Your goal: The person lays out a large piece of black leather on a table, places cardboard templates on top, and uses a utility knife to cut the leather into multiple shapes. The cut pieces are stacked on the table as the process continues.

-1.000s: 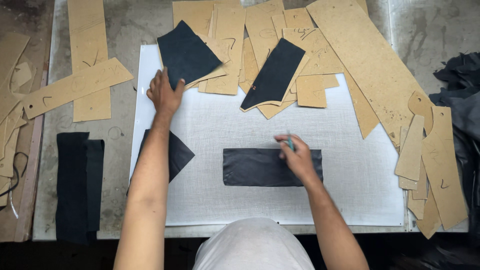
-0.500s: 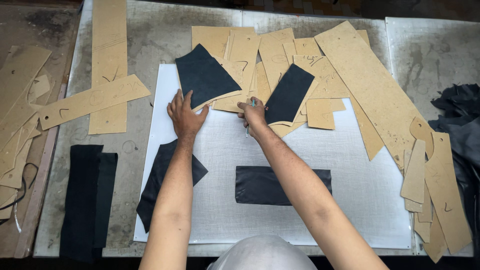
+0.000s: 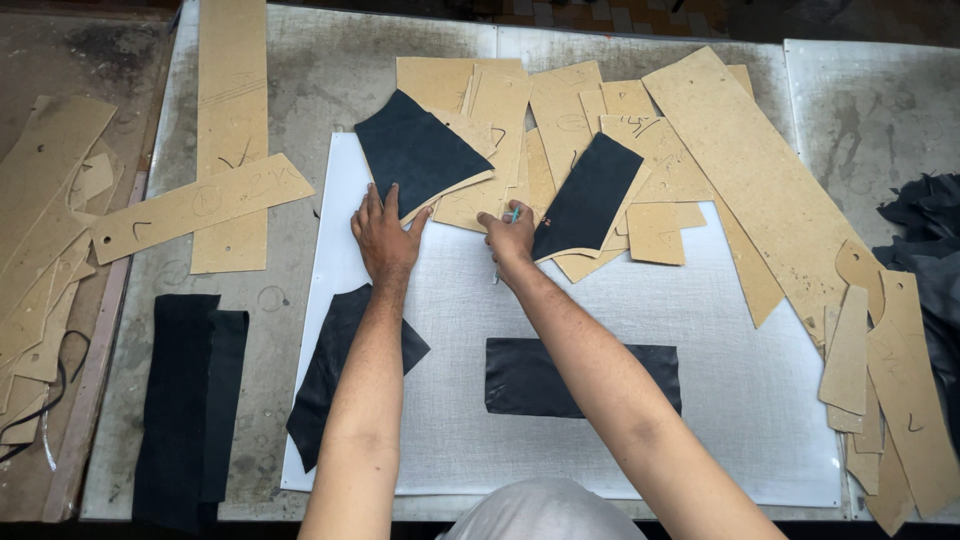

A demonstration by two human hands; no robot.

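My left hand lies flat, fingers spread, on the white cutting board, its fingertips at the lower edge of a dark leather piece. My right hand is closed around a thin light-coloured tool and rests next to a second dark leather piece lying on cardboard templates. A rectangular dark piece sits on the board under my right forearm. Another dark piece lies beside my left forearm.
Long cardboard strips and shaped templates cover the grey table on both sides. A stack of dark strips lies at the left. Dark crumpled material sits at the right edge. More templates pile at far left.
My right hand has left the rectangular dark piece and moved up to the templates at the board's top edge. My left hand stayed on the board near the upper leather piece.
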